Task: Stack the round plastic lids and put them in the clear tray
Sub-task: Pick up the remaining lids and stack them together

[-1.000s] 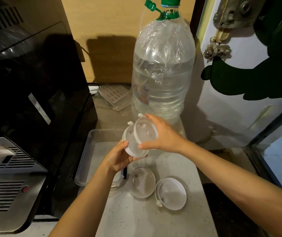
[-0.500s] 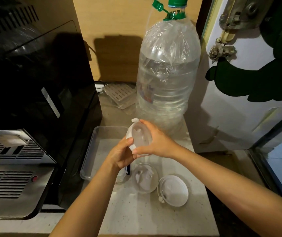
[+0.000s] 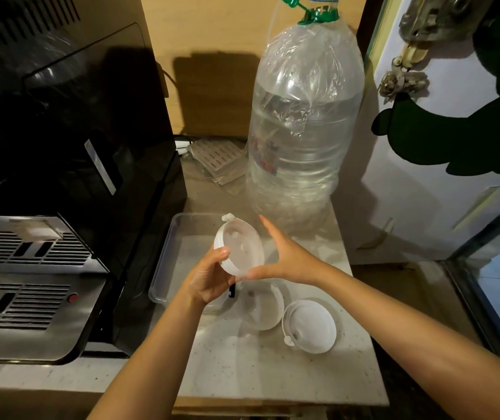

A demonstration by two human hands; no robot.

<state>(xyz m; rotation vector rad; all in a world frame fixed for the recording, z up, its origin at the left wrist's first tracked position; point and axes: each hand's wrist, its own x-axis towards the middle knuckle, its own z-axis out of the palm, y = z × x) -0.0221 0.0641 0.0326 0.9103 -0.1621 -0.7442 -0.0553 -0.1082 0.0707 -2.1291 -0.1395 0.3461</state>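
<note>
A stack of round translucent white lids [image 3: 239, 247] is held tilted above the near right part of the clear tray [image 3: 163, 262]. My left hand [image 3: 209, 275] grips the stack from below and behind. My right hand [image 3: 285, 259] touches its lower right edge with the thumb, and its fingers are spread off the lids. Two more round lids lie on the counter: a clear one [image 3: 262, 307] right below my hands and a white one [image 3: 310, 326] with a small tab to its right.
A big water bottle [image 3: 303, 128] with a green cap stands behind the tray. A black appliance with a steel grille [image 3: 27, 286] fills the left side. A white door [image 3: 442, 147] closes the right. The pale counter [image 3: 273, 371] ends at a front edge.
The two lids held apart a second ago are now pressed together into one stack. My right hand's fingers have opened away from it. The view has shifted slightly.
</note>
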